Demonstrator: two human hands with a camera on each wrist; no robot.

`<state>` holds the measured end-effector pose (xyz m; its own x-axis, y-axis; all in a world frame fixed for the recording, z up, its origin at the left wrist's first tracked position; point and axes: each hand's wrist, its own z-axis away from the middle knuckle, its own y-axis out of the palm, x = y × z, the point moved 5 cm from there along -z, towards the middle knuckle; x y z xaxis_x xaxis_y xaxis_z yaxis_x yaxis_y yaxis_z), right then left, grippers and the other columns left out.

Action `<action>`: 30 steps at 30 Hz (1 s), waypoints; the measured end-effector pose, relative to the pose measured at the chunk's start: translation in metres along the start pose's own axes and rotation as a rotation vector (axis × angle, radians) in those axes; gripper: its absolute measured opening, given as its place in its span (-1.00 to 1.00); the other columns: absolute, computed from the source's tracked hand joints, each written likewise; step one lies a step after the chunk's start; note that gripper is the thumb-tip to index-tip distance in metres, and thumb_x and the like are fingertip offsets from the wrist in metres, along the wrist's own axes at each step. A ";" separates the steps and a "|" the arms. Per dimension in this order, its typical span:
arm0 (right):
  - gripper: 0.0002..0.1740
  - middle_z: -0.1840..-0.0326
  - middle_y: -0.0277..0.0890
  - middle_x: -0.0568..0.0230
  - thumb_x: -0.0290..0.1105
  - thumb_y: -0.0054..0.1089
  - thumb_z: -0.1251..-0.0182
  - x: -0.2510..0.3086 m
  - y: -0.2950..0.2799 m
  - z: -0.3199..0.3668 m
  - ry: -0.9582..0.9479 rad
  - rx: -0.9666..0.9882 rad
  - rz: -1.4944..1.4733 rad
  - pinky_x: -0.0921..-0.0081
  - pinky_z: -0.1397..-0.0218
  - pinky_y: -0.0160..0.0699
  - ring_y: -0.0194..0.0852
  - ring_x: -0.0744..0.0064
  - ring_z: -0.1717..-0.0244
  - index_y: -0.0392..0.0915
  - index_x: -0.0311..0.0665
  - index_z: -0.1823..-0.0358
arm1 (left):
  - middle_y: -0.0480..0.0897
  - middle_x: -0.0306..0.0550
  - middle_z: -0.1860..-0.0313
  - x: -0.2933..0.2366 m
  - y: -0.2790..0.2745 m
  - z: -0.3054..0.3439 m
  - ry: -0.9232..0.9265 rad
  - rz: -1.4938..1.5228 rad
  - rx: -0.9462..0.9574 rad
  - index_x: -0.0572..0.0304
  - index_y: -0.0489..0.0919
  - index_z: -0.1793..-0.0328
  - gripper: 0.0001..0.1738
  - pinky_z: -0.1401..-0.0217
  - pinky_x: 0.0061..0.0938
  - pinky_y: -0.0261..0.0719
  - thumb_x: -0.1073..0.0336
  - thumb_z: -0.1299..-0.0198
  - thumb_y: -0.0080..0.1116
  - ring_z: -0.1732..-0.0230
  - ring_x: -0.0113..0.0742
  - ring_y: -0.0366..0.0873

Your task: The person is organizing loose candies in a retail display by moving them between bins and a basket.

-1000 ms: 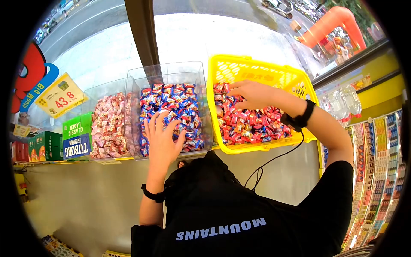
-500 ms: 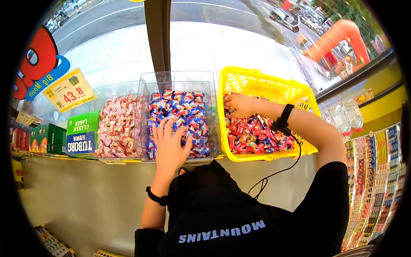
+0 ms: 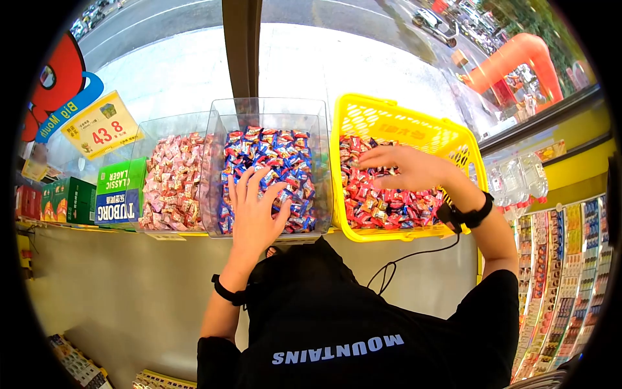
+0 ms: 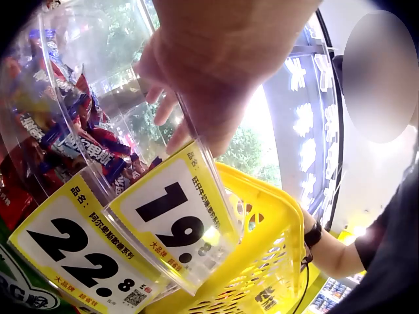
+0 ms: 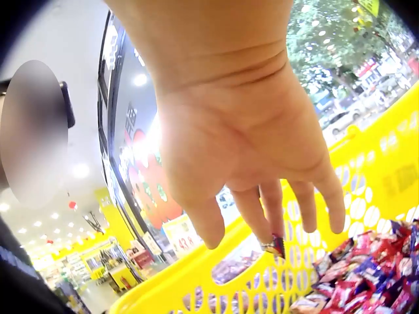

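My left hand (image 3: 256,211) is over the near part of a clear plastic bin (image 3: 269,110) of blue-and-red wrapped candies (image 3: 275,146), its fingers spread and lightly bent. In the left wrist view, that hand (image 4: 203,78) shows beside the bin's clear wall, above two price tags. The right hand (image 3: 411,168) hovers inside a yellow basket (image 3: 405,123), over a heap of mostly red wrapped candies (image 3: 369,204). From the right wrist, the fingers of this hand (image 5: 245,144) point down, thumb apart; one small wrapped candy (image 5: 275,247) shows right at the fingertips.
A bin of pink wrapped candies (image 3: 175,181) adjoins on the left, then a green-and-blue beer box (image 3: 120,191). Price tags (image 4: 173,212) hang at the bin's front. A window post (image 3: 243,52) rises behind the bins. A black cable (image 3: 414,256) trails from the right wrist.
The right hand first reached down to the candies at the basket's left side, then lifted and drew back rightward. The left hand has stayed over the blue candies. The head view has shifted slightly.
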<state>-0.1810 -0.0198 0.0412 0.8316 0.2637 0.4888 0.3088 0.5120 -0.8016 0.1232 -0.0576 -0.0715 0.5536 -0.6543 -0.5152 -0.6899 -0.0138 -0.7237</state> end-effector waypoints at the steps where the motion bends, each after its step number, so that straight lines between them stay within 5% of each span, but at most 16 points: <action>1: -0.42 -0.61 0.53 -0.01 -0.23 0.39 -0.59 0.007 0.004 0.007 -0.015 -0.001 -0.048 0.11 -0.67 0.42 0.45 -0.02 -0.62 0.59 -0.24 -0.55 | 0.52 0.02 -0.53 -0.002 -0.001 -0.001 0.019 0.004 -0.009 -0.03 0.79 -0.19 -0.63 -0.82 0.39 -0.06 0.24 -0.24 0.52 -0.69 0.26 0.26; 5: -0.35 -0.61 0.55 0.02 -0.37 0.52 -0.47 0.038 0.006 0.023 -0.077 -0.052 -0.198 0.13 -0.68 0.43 0.47 0.02 -0.63 0.59 -0.26 -0.56 | 0.48 0.12 -0.60 -0.019 -0.020 -0.013 0.119 0.116 -0.052 -0.02 0.77 -0.30 -0.50 -0.74 0.27 0.17 0.26 -0.20 0.57 -0.70 0.35 0.24; 15: -0.41 -0.47 0.67 -0.03 -0.23 0.49 -0.48 0.061 0.023 0.025 -0.168 -0.201 -0.144 0.09 -0.57 0.58 0.57 -0.09 -0.54 0.65 -0.34 -0.45 | 0.45 0.09 -0.61 -0.077 -0.009 -0.047 0.290 0.316 0.022 -0.12 0.78 -0.27 -0.53 -0.77 0.34 0.06 0.12 -0.24 0.58 -0.71 0.36 0.19; 18: -0.35 -0.50 0.65 -0.03 -0.32 0.54 -0.43 0.045 0.027 0.014 -0.037 -0.165 -0.196 0.11 -0.63 0.50 0.52 -0.03 -0.59 0.61 -0.28 -0.52 | 0.44 0.09 -0.61 -0.074 0.003 -0.046 0.249 0.320 0.064 -0.14 0.81 -0.22 -0.59 -0.76 0.34 0.06 0.12 -0.25 0.58 -0.71 0.35 0.18; 19: -0.43 -0.36 0.70 -0.15 -0.25 0.48 -0.45 0.035 0.027 0.012 -0.043 -0.246 -0.160 0.05 -0.49 0.62 0.62 -0.19 -0.44 0.66 -0.34 -0.41 | 0.44 0.10 -0.61 -0.074 -0.001 -0.047 0.238 0.318 0.066 -0.16 0.83 -0.21 -0.62 -0.76 0.32 0.09 0.12 -0.26 0.57 -0.71 0.35 0.18; 22: -0.40 -0.43 0.63 -0.21 -0.24 0.48 -0.42 -0.003 0.040 0.011 -0.047 -0.189 0.042 0.04 -0.53 0.58 0.60 -0.20 -0.46 0.65 -0.30 -0.43 | 0.40 0.15 -0.69 -0.067 0.000 -0.040 0.211 0.254 0.091 -0.11 0.82 -0.27 -0.60 -0.77 0.20 0.13 0.21 -0.30 0.52 -0.76 0.36 0.12; 27: -0.27 -0.77 0.21 -0.27 0.09 0.49 -0.36 -0.039 0.073 -0.009 0.172 0.131 0.261 -0.16 -0.71 0.32 0.18 -0.33 -0.74 0.66 -0.04 -0.50 | 0.39 0.16 -0.70 -0.073 0.003 -0.041 0.229 0.249 0.121 -0.14 0.85 -0.27 -0.62 -0.78 0.19 0.10 0.19 -0.33 0.48 -0.76 0.35 0.10; 30: -0.26 -0.72 0.27 -0.23 0.14 0.51 -0.32 -0.037 0.081 -0.033 0.245 0.260 0.301 -0.14 -0.67 0.37 0.25 -0.33 -0.67 0.70 -0.06 -0.45 | 0.39 0.15 -0.71 -0.072 0.004 -0.044 0.201 0.282 0.140 -0.15 0.86 -0.26 -0.63 -0.79 0.19 0.08 0.18 -0.33 0.46 -0.77 0.34 0.10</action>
<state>-0.1712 -0.0151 -0.0533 0.9607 0.2472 0.1264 -0.0633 0.6384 -0.7671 0.0601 -0.0432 -0.0170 0.2387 -0.7533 -0.6128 -0.7242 0.2823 -0.6291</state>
